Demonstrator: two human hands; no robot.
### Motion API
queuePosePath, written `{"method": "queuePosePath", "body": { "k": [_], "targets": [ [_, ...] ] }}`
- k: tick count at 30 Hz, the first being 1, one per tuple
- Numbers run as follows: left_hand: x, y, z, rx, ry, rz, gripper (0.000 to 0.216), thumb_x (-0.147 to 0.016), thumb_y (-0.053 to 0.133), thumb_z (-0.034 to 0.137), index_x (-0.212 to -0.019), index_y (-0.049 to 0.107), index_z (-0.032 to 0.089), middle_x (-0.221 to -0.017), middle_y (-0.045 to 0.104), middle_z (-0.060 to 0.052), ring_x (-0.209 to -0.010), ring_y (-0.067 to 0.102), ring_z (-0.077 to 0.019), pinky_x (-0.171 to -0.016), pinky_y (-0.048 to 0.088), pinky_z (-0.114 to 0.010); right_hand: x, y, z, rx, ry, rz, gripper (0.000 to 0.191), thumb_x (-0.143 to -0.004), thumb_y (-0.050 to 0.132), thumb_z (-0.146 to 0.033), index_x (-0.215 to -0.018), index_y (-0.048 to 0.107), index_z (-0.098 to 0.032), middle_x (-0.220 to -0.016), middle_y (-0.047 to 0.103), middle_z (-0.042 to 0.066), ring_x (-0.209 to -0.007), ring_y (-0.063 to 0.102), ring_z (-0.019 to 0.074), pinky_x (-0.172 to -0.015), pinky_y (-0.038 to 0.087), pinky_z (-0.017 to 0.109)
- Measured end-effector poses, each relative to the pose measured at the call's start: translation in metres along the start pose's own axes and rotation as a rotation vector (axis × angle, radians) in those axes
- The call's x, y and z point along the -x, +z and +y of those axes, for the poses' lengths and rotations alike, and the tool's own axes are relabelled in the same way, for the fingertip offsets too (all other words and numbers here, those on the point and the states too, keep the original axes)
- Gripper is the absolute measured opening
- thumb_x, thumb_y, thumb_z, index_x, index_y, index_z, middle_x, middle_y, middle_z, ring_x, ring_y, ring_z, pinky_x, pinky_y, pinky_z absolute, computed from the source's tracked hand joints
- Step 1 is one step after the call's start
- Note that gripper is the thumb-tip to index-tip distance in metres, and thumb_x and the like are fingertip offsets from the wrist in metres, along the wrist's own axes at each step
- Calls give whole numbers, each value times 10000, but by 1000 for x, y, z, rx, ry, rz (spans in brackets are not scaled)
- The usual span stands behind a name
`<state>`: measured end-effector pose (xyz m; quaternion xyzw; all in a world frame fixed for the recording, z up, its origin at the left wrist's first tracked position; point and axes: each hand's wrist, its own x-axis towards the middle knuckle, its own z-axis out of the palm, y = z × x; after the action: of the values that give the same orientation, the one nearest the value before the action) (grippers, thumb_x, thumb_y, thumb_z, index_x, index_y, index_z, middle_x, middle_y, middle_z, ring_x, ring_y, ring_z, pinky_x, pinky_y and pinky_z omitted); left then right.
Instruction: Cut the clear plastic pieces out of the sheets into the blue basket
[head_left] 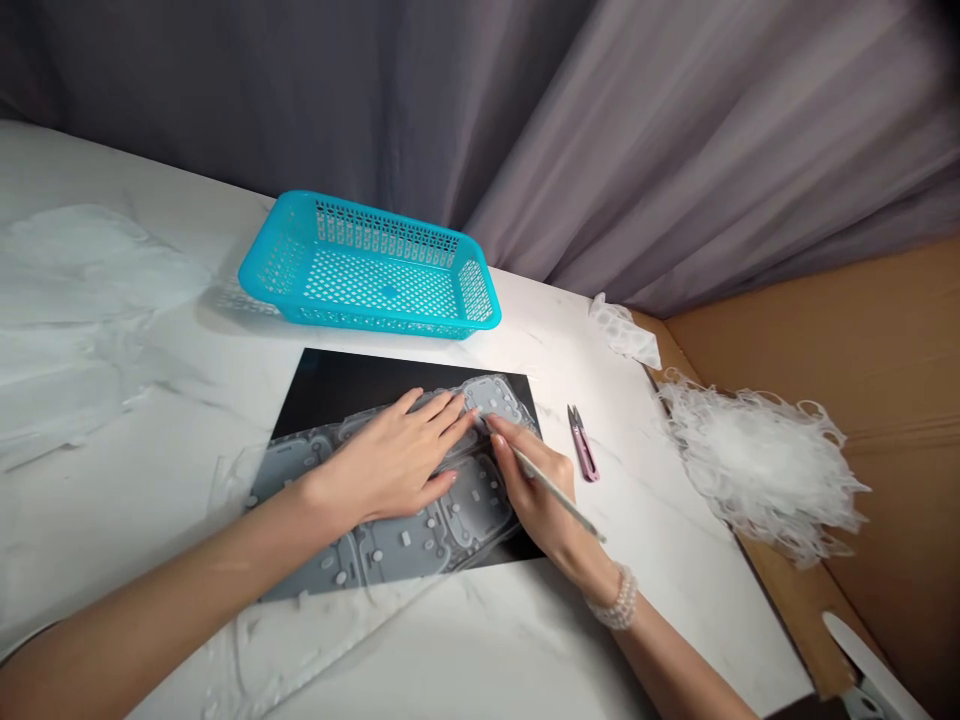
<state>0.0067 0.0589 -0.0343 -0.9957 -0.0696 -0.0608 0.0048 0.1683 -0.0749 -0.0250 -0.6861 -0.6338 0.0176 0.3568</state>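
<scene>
My left hand lies flat, fingers spread, on a translucent moulded sheet with rounded panels and small raised bumps. Part of this sheet rests on a black mat; its near left portion extends onto the white table. Between the fingers of my right hand is a slender pale pen-like tool, its back end pointing toward me. The tool's tip meets the sheet's upper right area, close to my left fingertips; its exact shape is too small to make out.
Thread snips with pink handles lie right of the mat. Behind it stands a blue perforated basket. Clear sheets are on the left. A heap of translucent trimmings and a crumpled white piece sit by cardboard.
</scene>
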Motion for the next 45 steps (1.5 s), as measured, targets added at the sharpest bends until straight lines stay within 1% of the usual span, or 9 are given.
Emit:
{"method": "queuePosePath", "body": {
  "k": [4, 12, 19, 25, 31, 35, 38, 41, 45],
  "targets": [
    [1, 1, 1, -2, 6, -11, 628, -1004, 324, 410, -1510, 319, 39, -1560, 341, -207, -1436, 332, -341, -1139, 288, -539, 6, 9, 4, 118, -142, -33, 290, -974, 470, -130, -1191, 661, -113, -1155, 725, 161, -1154, 665, 248, -966, 578, 403],
    [0, -3, -3, 10, 25, -9, 581, -984, 398, 413, -1432, 453, 47, -1539, 380, -212, -1411, 380, -342, -1125, 335, -501, -1, 17, 2, 248, -133, -49, 279, -976, 472, -135, -1170, 671, -111, -1141, 727, 152, -1204, 621, 270, -958, 571, 427],
    [2, 1, -3, 28, 2, -3, 593, -978, 411, 423, -1431, 458, 42, -1540, 376, -205, -1429, 359, -322, -1155, 291, -490, -5, 21, 2, 478, -195, -218, 381, -974, 402, -93, -1301, 586, -25, -1351, 578, 269, -1321, 513, 353, -1002, 526, 502],
    [6, 3, -4, 31, -4, 29, 577, -990, 374, 440, -1451, 445, 100, -1563, 346, -167, -1449, 334, -280, -1186, 234, -477, -16, 17, 1, 473, -174, -349, 453, -946, 389, -60, -1376, 532, -49, -1388, 552, 251, -1301, 530, 341, -1018, 506, 525],
    [6, 3, -6, 49, 1, 29, 575, -982, 401, 437, -1448, 452, 105, -1538, 402, -167, -1437, 355, -286, -1171, 263, -486, -26, 15, -7, 395, -140, -369, 442, -908, 414, -25, -1324, 565, -27, -1311, 608, 249, -1199, 584, 320, -999, 513, 471],
    [6, 4, -7, 53, -5, 31, 562, -992, 382, 430, -1482, 416, 157, -1563, 368, -146, -1443, 343, -292, -1174, 245, -493, -32, 11, 9, 91, 18, -178, 385, -943, 413, -102, -1264, 625, -99, -1122, 713, 160, -1020, 672, 242, -922, 552, 394],
    [7, 4, -7, 57, -4, 22, 552, -1000, 358, 417, -1503, 383, 191, -1582, 332, -134, -1446, 338, -288, -1174, 235, -502, -32, -18, 45, -173, 363, 163, 274, -935, 519, -218, -1131, 698, -153, -996, 742, 90, -875, 704, 196, -878, 574, 380],
    [7, 5, -8, 63, -10, 18, 554, -1000, 347, 417, -1513, 361, 207, -1587, 326, -124, -1450, 334, -274, -1176, 231, -494, -22, -68, 88, -538, 700, 569, 180, -809, 683, -204, -975, 727, -150, -945, 731, 61, -855, 706, 160, -887, 583, 323],
    [8, 4, -9, 132, -20, 6, 543, -989, 374, 390, -1495, 394, 195, -1585, 326, -128, -1458, 316, -274, -1191, 197, -510, -6, -112, 107, -661, 801, 584, 156, -742, 726, -164, -894, 735, -133, -896, 724, 65, -773, 709, 141, -832, 609, 281]
  ]
}}
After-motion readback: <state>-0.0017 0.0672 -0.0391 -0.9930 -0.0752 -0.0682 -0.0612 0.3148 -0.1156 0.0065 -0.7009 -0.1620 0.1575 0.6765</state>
